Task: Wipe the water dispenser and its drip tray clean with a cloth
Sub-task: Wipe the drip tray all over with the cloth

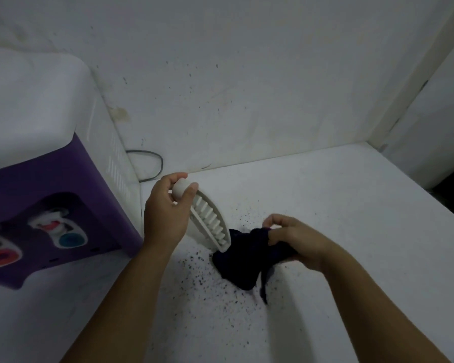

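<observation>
The water dispenser (50,142), white on top with a purple front and two taps, stands at the left on a white counter. My left hand (165,213) grips one end of the white slotted drip tray (210,224) and holds it tilted above the counter. My right hand (296,242) grips a bunched dark cloth (244,260), which hangs down to the counter just right of the tray's lower end. The cloth touches or nearly touches that end of the tray.
The white counter (325,200) is speckled with dark specks around and below the cloth. A grey cable (155,163) loops behind the dispenser by the stained white wall. The counter's right edge drops off at the far right, next to a white panel.
</observation>
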